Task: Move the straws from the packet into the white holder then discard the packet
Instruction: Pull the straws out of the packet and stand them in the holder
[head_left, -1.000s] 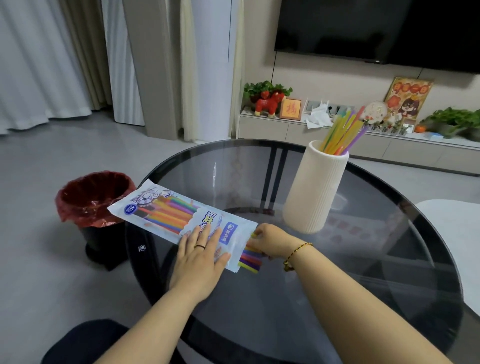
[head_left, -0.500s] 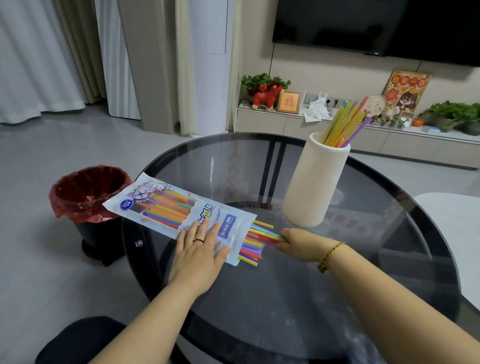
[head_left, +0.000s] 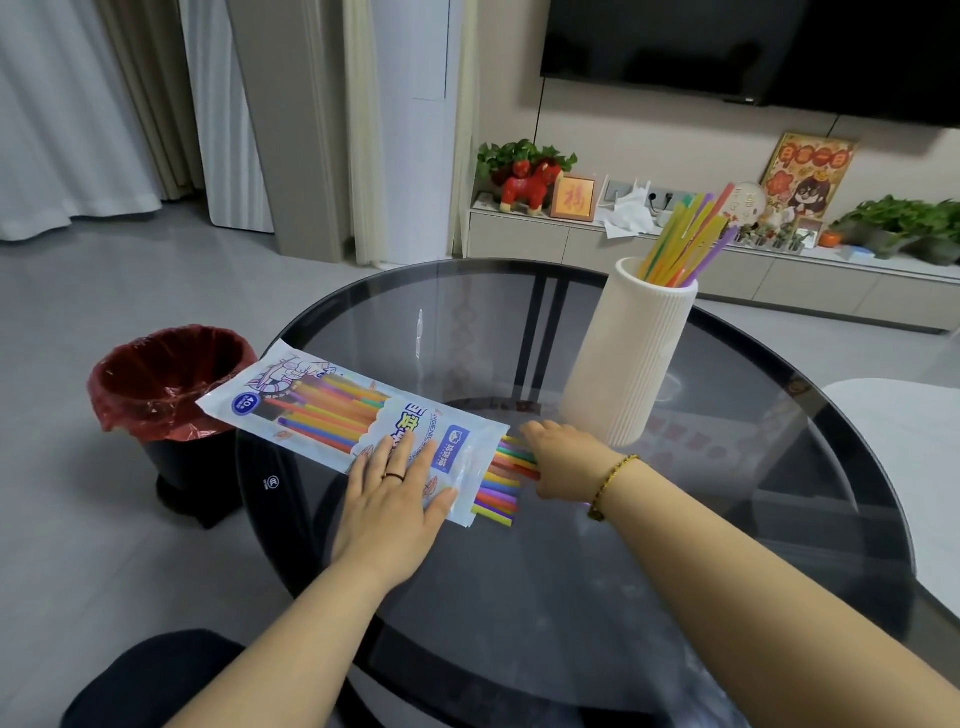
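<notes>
Pinning the packet flat to the surface with the left grip spread open so it won't slide, while the right grip at its 3 o'clock end clamps the straws poking out, white holder waiting at 1 o'clock.

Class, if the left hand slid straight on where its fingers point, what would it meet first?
The left hand presses the packet; past its far edge, seemingly only bare table, the white holder standing rightward.
</notes>
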